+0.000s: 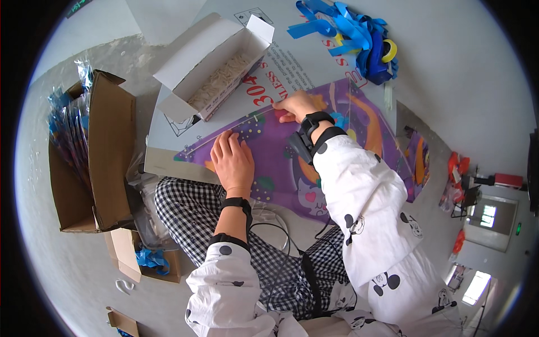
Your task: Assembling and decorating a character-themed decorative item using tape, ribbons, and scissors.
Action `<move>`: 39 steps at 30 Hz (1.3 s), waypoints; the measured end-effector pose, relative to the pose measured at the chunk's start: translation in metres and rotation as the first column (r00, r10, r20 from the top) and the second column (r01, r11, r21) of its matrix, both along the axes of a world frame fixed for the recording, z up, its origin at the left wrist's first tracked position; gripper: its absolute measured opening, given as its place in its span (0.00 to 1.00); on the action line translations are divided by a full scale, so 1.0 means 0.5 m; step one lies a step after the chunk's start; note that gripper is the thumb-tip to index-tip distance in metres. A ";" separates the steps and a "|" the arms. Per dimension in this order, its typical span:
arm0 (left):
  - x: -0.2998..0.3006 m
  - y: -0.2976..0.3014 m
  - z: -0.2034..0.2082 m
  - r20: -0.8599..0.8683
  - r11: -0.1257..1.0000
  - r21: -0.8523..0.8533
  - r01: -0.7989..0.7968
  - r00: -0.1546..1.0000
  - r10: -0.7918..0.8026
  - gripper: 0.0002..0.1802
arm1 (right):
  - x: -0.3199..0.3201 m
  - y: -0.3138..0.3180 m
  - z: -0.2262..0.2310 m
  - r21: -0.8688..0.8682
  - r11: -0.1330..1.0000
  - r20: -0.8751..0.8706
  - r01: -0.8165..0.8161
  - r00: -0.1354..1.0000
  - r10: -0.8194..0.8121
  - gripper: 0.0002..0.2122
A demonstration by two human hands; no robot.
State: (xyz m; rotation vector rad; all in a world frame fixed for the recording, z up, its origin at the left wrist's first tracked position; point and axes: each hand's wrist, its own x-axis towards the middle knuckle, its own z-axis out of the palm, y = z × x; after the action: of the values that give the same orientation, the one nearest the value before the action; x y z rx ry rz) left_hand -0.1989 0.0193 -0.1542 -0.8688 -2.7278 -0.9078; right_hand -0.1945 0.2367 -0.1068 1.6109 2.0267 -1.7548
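Note:
A purple printed kite [281,151] with cartoon figures lies spread over the tabletop and hangs over its near edge above my lap. A thin pale rod runs along its far left edge. My left hand [232,162] rests flat on the kite near that edge, fingers stretched out. Farther right, my right hand [299,105] pinches the kite's far edge between bent fingers; whether a small part is also in the pinch is hidden. Just beyond the edge stands an open white box [193,53] with many small whitish pieces [222,81] in it.
Blue ribbons [359,39] and a yellow tape roll [388,50] lie at the table's far right. On the floor at left stand a cardboard box [112,151] of wrapped packages and a smaller carton [126,255] with blue material. A dark cable [281,227] crosses near my lap.

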 end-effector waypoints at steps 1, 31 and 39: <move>0.000 0.000 0.001 -0.003 1.000 0.007 0.004 1.000 -0.004 0.13 | 0.007 0.000 0.005 0.002 0.999 -0.049 -0.041 0.998 0.041 0.12; 0.010 0.008 0.008 -0.015 0.989 -0.147 -0.022 1.000 0.020 0.14 | 0.292 0.642 0.066 0.623 0.700 -0.072 0.349 0.917 -0.393 0.17; 0.011 0.009 0.009 -0.021 0.986 -0.167 -0.025 1.000 0.022 0.14 | 0.271 0.680 0.084 0.005 0.801 -0.293 0.599 0.767 -0.571 0.17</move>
State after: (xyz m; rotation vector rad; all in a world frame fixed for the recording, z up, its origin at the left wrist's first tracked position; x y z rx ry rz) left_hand -0.1932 0.0240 -0.1495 -0.8662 -2.8230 -0.6694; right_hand -0.0591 0.5769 -0.0649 2.3553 1.8467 -2.2056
